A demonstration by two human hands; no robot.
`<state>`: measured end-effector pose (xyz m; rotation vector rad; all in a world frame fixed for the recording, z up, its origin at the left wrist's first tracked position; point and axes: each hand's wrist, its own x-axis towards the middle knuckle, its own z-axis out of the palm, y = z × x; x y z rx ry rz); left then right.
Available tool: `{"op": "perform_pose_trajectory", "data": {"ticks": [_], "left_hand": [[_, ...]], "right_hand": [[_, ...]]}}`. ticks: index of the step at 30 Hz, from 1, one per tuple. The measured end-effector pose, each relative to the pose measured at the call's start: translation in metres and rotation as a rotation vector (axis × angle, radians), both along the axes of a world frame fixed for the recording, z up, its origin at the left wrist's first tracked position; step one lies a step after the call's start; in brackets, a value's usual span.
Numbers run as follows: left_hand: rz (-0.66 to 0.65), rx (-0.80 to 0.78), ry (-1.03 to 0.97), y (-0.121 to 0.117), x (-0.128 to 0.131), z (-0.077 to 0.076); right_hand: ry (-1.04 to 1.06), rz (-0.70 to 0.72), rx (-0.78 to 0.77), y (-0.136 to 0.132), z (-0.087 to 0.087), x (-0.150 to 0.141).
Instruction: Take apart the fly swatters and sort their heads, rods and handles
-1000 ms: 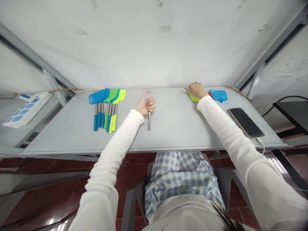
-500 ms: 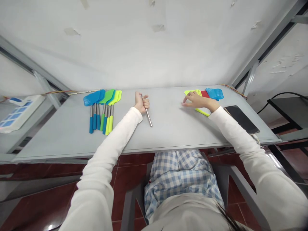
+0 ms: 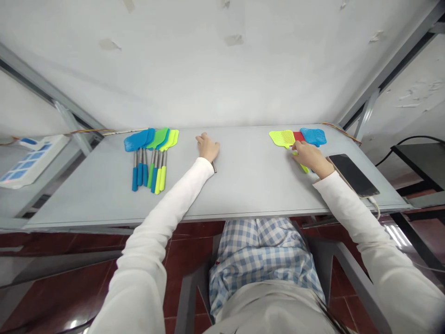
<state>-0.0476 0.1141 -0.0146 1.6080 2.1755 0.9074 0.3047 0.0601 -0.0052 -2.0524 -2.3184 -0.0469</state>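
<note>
My left hand [image 3: 208, 147] is palm down over the middle of the table, its fingers curled around a thin silver metal rod [image 3: 214, 169]. Only one end of the rod shows, beside the wrist; the rest is hidden under the hand. At the right, my right hand [image 3: 310, 155] has its fingers closed on the neck of a yellow fly swatter [image 3: 280, 138], which lies flat with its handle toward me. Partly behind that hand lie a red fly swatter [image 3: 298, 136] and a blue fly swatter [image 3: 314, 136], their handles mostly covered.
Several blue, green and yellow fly swatters [image 3: 161, 138] lie in an overlapping row at the left. A phone [image 3: 353, 175] with a white cable rests near the right edge of the grey table [image 3: 250, 185]. A white power strip [image 3: 34, 160] sits beyond the left end.
My left hand has turned from palm up to palm down with the metal rod. The right hand has moved right and toward me, closing on the yellow fly swatter.
</note>
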Motion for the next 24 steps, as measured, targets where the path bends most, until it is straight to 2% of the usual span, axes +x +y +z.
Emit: {"op": "perform_pose_trajectory", "data": {"ticks": [4, 9, 12, 18, 24], "left_hand": [[-0.101, -0.052, 0.288, -0.029, 0.0, -0.001], [-0.089, -0.148, 0.345, -0.055, -0.012, 0.005], [-0.127, -0.192, 0.344, -0.054, -0.023, 0.008], [-0.194, -0.158, 0.33, -0.05, -0.051, 0.007], [-0.117, -0.182, 0.41, -0.054, -0.065, 0.01]], "right_hand": [[0.02, -0.047, 0.096, -0.009, -0.002, -0.002], [0.129, -0.022, 0.148, -0.019, -0.001, -0.004], [0.166, 0.008, 0.199, -0.024, -0.001, -0.006], [0.191, 0.055, 0.268, -0.03, -0.004, -0.006], [0.189, 0.061, 0.249, -0.032, -0.005, -0.003]]}}
